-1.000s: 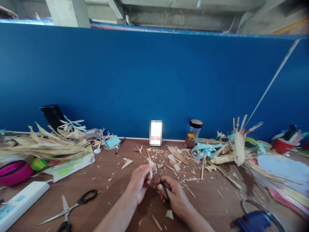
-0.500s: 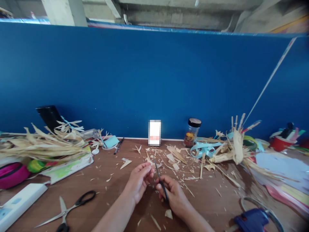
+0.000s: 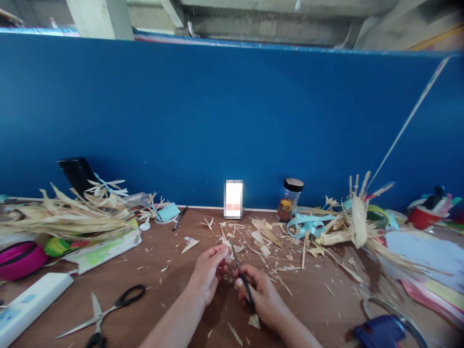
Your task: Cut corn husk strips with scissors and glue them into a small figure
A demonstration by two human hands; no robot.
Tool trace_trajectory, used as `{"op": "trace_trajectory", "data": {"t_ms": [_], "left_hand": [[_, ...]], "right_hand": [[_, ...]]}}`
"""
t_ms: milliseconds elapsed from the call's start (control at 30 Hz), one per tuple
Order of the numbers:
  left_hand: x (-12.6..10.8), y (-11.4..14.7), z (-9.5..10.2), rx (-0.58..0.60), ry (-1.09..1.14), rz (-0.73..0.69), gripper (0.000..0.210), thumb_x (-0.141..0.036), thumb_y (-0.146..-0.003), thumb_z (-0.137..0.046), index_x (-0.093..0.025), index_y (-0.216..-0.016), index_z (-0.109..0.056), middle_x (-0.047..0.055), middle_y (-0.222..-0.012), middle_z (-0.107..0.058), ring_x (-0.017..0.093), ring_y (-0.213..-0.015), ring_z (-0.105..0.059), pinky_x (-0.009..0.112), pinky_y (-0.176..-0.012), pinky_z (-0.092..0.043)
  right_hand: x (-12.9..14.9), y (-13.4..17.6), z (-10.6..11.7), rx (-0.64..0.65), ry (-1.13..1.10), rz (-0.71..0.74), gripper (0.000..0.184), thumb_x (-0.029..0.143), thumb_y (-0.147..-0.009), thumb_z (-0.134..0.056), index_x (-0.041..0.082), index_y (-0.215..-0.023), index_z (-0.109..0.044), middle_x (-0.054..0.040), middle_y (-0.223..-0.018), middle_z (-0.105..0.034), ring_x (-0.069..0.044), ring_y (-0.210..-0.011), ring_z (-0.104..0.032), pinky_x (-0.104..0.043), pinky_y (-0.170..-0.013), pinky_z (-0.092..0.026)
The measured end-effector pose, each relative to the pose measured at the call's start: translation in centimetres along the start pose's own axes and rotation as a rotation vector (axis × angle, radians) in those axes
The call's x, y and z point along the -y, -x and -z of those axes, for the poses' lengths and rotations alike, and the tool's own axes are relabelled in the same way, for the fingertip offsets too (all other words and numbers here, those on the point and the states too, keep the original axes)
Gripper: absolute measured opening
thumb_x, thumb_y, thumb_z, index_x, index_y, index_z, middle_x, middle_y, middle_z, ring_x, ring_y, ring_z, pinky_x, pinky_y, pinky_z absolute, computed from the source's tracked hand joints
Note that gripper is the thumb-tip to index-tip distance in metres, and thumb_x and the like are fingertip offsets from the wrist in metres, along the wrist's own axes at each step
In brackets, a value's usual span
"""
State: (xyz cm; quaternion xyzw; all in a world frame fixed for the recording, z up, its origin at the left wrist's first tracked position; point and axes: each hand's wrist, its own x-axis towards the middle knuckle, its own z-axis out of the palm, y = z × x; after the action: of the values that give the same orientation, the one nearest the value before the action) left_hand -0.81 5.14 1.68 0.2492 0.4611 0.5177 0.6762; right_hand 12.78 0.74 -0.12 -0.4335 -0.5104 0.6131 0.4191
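My left hand (image 3: 209, 271) is closed in a pinch, with a pale piece of dried corn husk (image 3: 225, 238) at its fingertips; its outline blends with the scraps behind it. In my right hand (image 3: 264, 296) is a pair of black-handled scissors (image 3: 236, 257), the dark blades pointing up and away, close beside the left fingertips. Whether the blades are apart is hard to make out. Small husk trimmings (image 3: 264, 250) lie scattered on the brown table beyond both hands. A husk scrap (image 3: 254, 321) rests just below my right hand.
A second pair of scissors (image 3: 98, 317) lies spread at front left by a white power strip (image 3: 39, 295). Dried husks (image 3: 65, 212) pile up at left. A lidded jar (image 3: 289, 200), blue ribbon (image 3: 308, 224), red cup (image 3: 425, 217) and blue glue gun (image 3: 380, 331) occupy the right side.
The whole view has shifted slightly, so things sit a little further right. Both hands keep nearly the same pose, scissors and husk still at the fingertips.
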Motion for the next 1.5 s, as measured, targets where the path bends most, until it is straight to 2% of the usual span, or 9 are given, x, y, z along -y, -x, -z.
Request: {"op": "trace_trajectory", "data": {"t_ms": [667, 1500], "left_hand": [[0.14, 0.20, -0.13, 0.033, -0.028, 0.010, 0.025, -0.028, -0.059, -0.072, -0.012, -0.075, -0.060, -0.005, -0.050, -0.046, 0.002, -0.044, -0.040, 0.013, -0.043, -0.033], [0.12, 0.01, -0.01, 0.058, -0.042, 0.014, 0.026, -0.029, -0.060, -0.072, -0.013, -0.075, -0.059, -0.006, -0.050, -0.046, 0.003, -0.044, -0.040, 0.013, -0.044, -0.032]], "right_hand": [[-0.16, 0.02, -0.02, 0.007, 0.010, -0.019, 0.035, 0.046, -0.070, -0.060, 0.015, -0.085, -0.052, 0.0061, -0.051, -0.047, -0.006, -0.044, -0.039, -0.017, -0.041, -0.029], [-0.17, 0.05, -0.05, 0.005, 0.020, -0.020, 0.035, 0.047, -0.070, -0.059, 0.016, -0.084, -0.051, 0.0071, -0.049, -0.045, -0.006, -0.041, -0.037, -0.017, -0.039, -0.029]]}}
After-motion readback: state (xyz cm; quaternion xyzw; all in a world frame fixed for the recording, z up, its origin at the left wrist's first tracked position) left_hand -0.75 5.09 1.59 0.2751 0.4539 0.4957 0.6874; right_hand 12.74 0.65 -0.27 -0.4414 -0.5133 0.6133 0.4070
